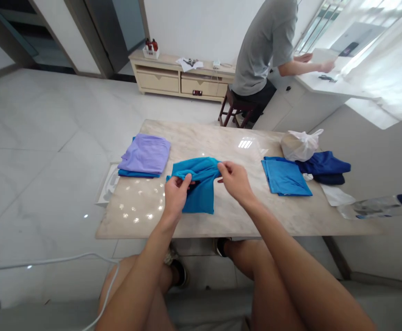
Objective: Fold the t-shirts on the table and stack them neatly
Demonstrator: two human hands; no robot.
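Note:
A teal-blue piece of cloth (200, 197) lies partly on the marble-patterned table (242, 225) in front of me, its upper part bunched and lifted. My left hand (176, 193) pinches the cloth at its left side, thumb on top. At the upper right corner my right hand (234, 179) grips the same cloth between thumb and fingers. To the left rests a folded lilac cloth (147, 154) on top of darker blue cloth. Over on the right is a flat folded blue cloth (287, 177).
A tied white plastic bag (301, 145), dark blue cloth (325, 163) and a clear bottle (376, 207) occupy the table's right end. Beyond the table, a person in grey (263, 50) sits on a stool (233, 108). A white cable (83, 255) crosses at lower left.

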